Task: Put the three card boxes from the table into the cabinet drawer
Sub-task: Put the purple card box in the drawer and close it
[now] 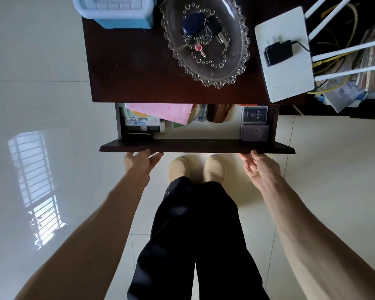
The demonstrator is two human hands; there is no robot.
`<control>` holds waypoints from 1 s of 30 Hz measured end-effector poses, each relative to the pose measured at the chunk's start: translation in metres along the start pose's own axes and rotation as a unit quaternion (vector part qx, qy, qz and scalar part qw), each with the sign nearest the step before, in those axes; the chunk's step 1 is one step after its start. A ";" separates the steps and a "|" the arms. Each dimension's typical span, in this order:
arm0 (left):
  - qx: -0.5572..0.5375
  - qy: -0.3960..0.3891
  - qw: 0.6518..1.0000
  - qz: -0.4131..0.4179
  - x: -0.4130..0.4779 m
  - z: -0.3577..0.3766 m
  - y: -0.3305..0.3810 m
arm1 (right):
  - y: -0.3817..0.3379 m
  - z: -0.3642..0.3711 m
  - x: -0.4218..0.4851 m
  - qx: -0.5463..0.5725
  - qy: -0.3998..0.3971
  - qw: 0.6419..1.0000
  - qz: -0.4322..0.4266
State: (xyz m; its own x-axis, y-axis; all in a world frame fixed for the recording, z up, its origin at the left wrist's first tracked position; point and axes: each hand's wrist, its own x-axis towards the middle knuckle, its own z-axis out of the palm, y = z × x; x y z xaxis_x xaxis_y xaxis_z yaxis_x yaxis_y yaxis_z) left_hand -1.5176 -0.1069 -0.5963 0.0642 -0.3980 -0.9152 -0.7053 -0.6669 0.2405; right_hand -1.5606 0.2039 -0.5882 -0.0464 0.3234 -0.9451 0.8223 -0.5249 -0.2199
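Both hands, left & right, rest loose w/ fingertips on the drawer front, holding nothing, prob. to shove it shut, since two card boxes sit stacked at its 3 o'clock end; third not visible, counter shows none.

Single head view, looking steeply down from above; table top at frame top, floor below, close range.
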 end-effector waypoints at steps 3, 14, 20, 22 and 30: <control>-0.007 -0.001 1.000 0.008 0.002 0.009 0.012 | -0.010 0.011 -0.002 0.003 -0.002 1.000 -0.006; -0.028 -0.019 0.999 0.031 -0.001 0.037 0.049 | -0.039 0.045 -0.004 0.008 -0.016 1.000 -0.024; -0.073 -0.059 0.995 0.045 -0.003 0.048 0.065 | -0.052 0.062 -0.005 0.040 -0.034 0.998 -0.034; -0.086 -0.075 0.992 0.055 -0.003 0.052 0.069 | -0.054 0.067 -0.006 0.061 -0.043 0.997 -0.036; -0.095 -0.072 0.989 0.083 -0.009 0.066 0.083 | -0.064 0.086 -0.015 0.146 -0.041 0.988 -0.023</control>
State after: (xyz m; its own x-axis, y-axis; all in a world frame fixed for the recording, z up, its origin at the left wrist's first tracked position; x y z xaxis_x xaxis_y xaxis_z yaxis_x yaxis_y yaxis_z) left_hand -1.6230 -0.1171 -0.5891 -0.1519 -0.4276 -0.8911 -0.5506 -0.7121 0.4356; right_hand -1.6614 0.1647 -0.5808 -0.1353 0.2932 -0.9464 0.6194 -0.7205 -0.3118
